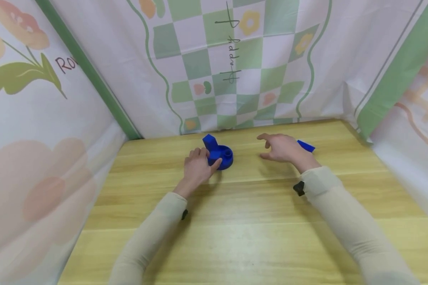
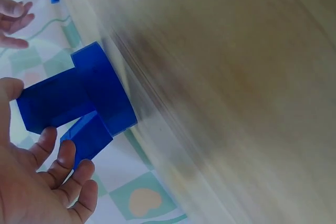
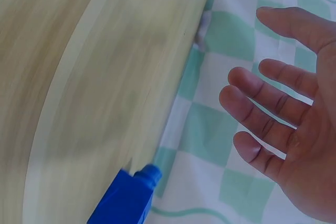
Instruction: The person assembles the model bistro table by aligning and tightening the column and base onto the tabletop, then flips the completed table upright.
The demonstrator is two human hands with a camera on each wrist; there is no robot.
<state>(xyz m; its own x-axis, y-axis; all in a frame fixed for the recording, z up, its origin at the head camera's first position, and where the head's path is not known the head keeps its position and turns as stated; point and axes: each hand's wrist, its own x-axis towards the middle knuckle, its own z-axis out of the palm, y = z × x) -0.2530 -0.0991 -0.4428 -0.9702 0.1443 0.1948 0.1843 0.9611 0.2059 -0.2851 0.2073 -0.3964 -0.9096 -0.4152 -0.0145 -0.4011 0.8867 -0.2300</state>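
A round blue base [image 1: 226, 161] sits on the table toward the back, with two blue blocks standing in it and a round socket showing at its right. My left hand [image 1: 196, 168] pinches one blue block [image 2: 55, 100] between thumb and index finger, its other fingers beside the second block [image 2: 86, 139]. To the right, my right hand [image 1: 282, 148] hovers above the table, thumb and fingers apart, holding nothing. Beyond that wrist lies a loose blue block [image 1: 306, 146], partly hidden in the head view; the right wrist view shows a round peg [image 3: 148, 174] at its end.
The light wooden table [image 1: 242, 237] ends at the back against a hanging cloth [image 1: 221, 59] with green and white checks. Printed cloth [image 1: 39, 158] also hangs along the left side, and more hangs on the right.
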